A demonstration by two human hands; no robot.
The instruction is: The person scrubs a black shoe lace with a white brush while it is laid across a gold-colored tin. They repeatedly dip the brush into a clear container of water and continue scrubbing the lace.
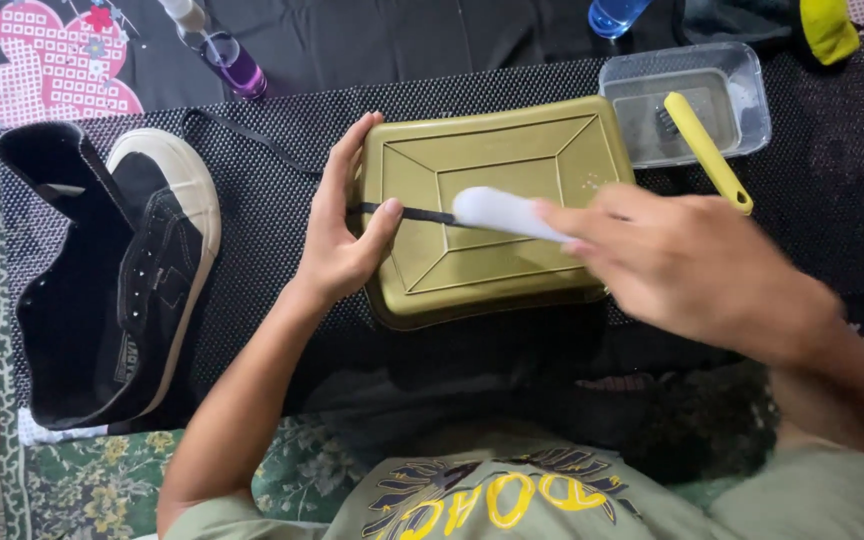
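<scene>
Soft, even daylight is falling across the scene, bright enough to keep colours clear, with no hard-edged shadows anywhere. A gentle sheen is showing on the olive-green rectangular plastic lid [497, 210], whose raised ridges are catching faint highlights. The right hand [687, 265] is smearing with motion blur, its fingers losing their outlines, and the white plastic brush [507, 213] it is gripping is blurring into a pale streak. The left hand [342, 235] is staying fairly sharp. The black high-top canvas shoe [117, 280] is sinking into deep tones with little inner detail. The clear plastic tub [742, 85] is glinting along its rim. Corners are looking slightly soft.
</scene>
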